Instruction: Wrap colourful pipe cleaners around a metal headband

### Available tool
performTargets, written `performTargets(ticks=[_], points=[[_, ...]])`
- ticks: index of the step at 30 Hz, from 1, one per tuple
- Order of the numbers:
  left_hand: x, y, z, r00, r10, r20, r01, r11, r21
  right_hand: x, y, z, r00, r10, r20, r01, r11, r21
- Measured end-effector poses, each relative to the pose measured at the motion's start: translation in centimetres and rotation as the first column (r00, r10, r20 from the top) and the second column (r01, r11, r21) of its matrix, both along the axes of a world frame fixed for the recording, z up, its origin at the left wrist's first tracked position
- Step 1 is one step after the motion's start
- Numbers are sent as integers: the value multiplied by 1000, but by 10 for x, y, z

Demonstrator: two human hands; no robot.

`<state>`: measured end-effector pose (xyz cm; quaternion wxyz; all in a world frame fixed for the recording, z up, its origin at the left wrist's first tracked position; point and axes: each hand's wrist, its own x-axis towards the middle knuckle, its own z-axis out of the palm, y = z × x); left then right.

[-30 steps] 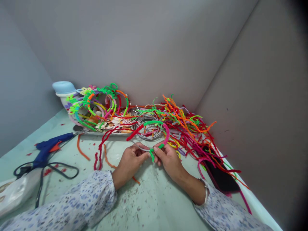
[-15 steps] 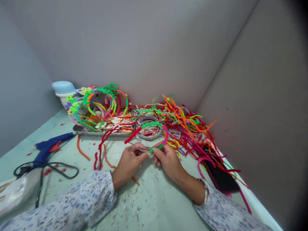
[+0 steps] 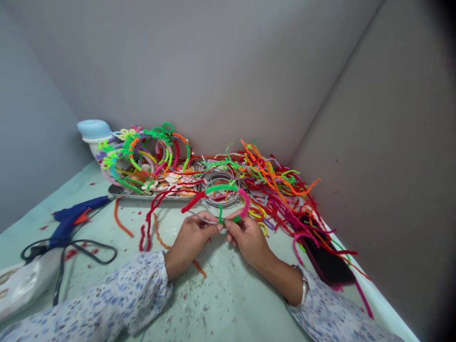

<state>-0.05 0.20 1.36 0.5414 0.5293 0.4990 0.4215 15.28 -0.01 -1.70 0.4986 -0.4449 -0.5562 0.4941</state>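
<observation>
Sticking up between the fingertips, the green pipe-cleaner tail (image 3: 220, 212) no longer dangles as it does a second ago; I'd guess it is winding round the wire hoop (image 3: 223, 188). The left hand (image 3: 190, 240) and right hand (image 3: 251, 241) both pinch that hoop (part fuzzy, part bare) above the tablecloth (image 3: 228, 299), long axis sideways, red end leftward.

Left hand (image 3: 191, 238) and right hand (image 3: 251, 238) pinch the fuzzy red-green-pink hoop (image 3: 223, 188), front-right of the metal tray (image 3: 158, 198). Blue glue gun (image 3: 74, 213) front-left of it; wire coil (image 3: 219, 175) to its right, pipe cleaner pile (image 3: 272, 179) farther right.
</observation>
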Motion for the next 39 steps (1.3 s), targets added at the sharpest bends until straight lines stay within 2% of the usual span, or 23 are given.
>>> performTargets(ticks=[4, 7, 10, 15, 20, 24, 27, 34, 39], points=[[-2, 0, -3, 1000, 17, 2, -17, 1000, -26, 1, -2, -1, 998, -3, 58, 1, 999, 38], [-4, 0, -8, 995, 12, 96, -7, 999, -45, 1, -6, 2, 998, 7, 67, -8, 1000, 25], [-4, 0, -8, 987, -31, 158, 33, 999, -10, 1, -7, 3, 997, -8, 77, 4, 999, 51], [-1, 1, -6, 994, -21, 105, 20, 1000, 2, 1, -5, 1, 998, -18, 57, 17, 1000, 9], [-1, 2, -13, 996, -61, 70, 57, 997, 61, 0, -5, 2, 997, -36, 67, 36, 999, -4], [-1, 5, -17, 1000, -7, -3, 7, 1000, 14, 0, -5, 2, 999, -9, 52, 11, 999, -40], [0, 4, -14, 998, 16, -55, -16, 1000, -3, -1, -5, 1, 999, -10, 53, 13, 998, -64], [-2, -2, 3, 998, -33, -57, 33, 999, 1, -4, -5, -2, 998, -9, 65, 12, 998, -54], [-2, -3, 3, 996, 9, -86, -15, 997, -78, -2, -3, -7, 999, 21, 35, -21, 1000, -8]])
